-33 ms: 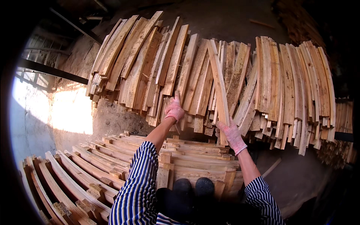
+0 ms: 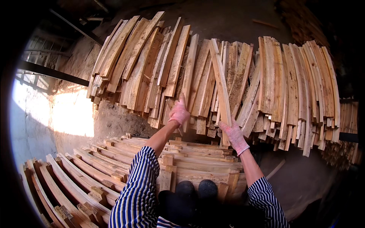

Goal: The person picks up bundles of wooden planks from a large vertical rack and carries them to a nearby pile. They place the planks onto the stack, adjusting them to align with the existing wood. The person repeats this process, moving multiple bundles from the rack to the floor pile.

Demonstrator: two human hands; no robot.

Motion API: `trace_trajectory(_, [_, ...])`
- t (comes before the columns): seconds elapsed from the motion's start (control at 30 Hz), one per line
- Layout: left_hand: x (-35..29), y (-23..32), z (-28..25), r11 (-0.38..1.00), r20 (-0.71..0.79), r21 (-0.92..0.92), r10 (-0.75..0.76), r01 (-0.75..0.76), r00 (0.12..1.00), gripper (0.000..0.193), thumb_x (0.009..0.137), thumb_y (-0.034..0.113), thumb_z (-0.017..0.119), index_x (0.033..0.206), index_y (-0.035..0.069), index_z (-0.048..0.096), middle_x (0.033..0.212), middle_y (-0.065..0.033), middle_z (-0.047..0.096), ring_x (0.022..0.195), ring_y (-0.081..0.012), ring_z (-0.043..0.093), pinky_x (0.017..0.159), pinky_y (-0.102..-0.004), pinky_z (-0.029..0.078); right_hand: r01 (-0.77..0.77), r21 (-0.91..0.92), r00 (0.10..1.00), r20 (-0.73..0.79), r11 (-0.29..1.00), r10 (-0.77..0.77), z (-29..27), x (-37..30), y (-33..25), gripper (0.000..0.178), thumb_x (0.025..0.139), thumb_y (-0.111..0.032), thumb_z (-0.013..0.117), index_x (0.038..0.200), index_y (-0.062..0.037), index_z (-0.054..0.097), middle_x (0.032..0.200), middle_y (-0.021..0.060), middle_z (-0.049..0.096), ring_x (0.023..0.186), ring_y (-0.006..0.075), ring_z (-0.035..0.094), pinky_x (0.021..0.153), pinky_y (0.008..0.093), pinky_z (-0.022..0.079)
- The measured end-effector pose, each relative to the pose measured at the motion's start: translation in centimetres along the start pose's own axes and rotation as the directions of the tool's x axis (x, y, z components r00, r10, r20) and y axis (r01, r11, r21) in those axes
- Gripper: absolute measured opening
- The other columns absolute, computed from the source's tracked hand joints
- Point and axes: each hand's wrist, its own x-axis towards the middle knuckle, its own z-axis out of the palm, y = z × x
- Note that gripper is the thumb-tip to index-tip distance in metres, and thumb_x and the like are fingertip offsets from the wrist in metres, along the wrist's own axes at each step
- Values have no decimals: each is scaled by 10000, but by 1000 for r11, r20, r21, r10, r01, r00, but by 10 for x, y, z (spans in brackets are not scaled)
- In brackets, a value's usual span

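Observation:
My left hand (image 2: 179, 113), in a pink glove, is closed around the near end of a wooden plank (image 2: 189, 68), index finger stretched along it. The far part of that plank lies on a wide pile of planks (image 2: 140, 72). My right hand (image 2: 234, 137), gloved alike, grips the near end of another plank (image 2: 220, 83). This one slants across the top of the pile, its far end tipped left and its near end jutting toward me. The undersides of both grips are hidden.
Below my arms lies a stack of long boards (image 2: 91, 163) with short blocks between them. My dark shoes (image 2: 197, 189) stand on boards at the lower middle. A dark metal bar (image 2: 57, 73) reaches the pile's left side. A loose strip (image 2: 275, 170) lies on the floor at right.
My left hand has shifted slightly right, and the plank in it has swung a little left at its far end. My right hand and its plank have moved only very slightly.

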Motion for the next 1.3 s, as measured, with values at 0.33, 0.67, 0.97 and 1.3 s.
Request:
trace_trajectory(0.33, [3, -6, -58, 862, -101, -406, 289, -305, 952, 875, 884, 453, 788, 1561, 79, 380, 1522, -201, 510, 1210, -243, 645, 931, -352, 599, -246, 241, 952, 242, 939, 187, -4, 47, 28, 849, 858, -409, 845, 1497, -35, 430, 1280, 143, 679, 1084, 253, 699, 824, 415, 638])
trace_trajectory(0.67, [128, -76, -113, 1000, -362, 23, 3, 6, 932, 349, 860, 257, 784, 1139, 87, 662, 1241, -194, 675, 1117, -320, 704, 866, -451, 607, -328, 416, 926, 321, 848, 201, -17, -5, 60, 684, 844, -446, 844, 1293, 2, 590, 1148, 140, 718, 986, 267, 744, 829, 419, 658])
trace_trajectory(0.97, [113, -31, -84, 987, -387, -73, -159, 142, 908, 487, 892, 266, 787, 1303, 156, 550, 1315, -179, 628, 1144, -386, 686, 877, -483, 599, -276, 301, 952, 218, 913, 216, -19, -4, 74, 638, 887, -471, 801, 1263, 16, 632, 1072, 114, 740, 898, 239, 752, 736, 396, 659])
trace_trajectory(1.3, [86, -8, -14, 943, -603, 333, 193, 24, 774, 746, 883, 356, 787, 1468, 69, 423, 1408, -163, 555, 1233, -321, 607, 1044, -436, 496, -212, 348, 975, 137, 913, 174, -14, -8, 83, 555, 938, -414, 759, 1281, 4, 636, 1058, 114, 752, 922, 228, 752, 779, 385, 653])
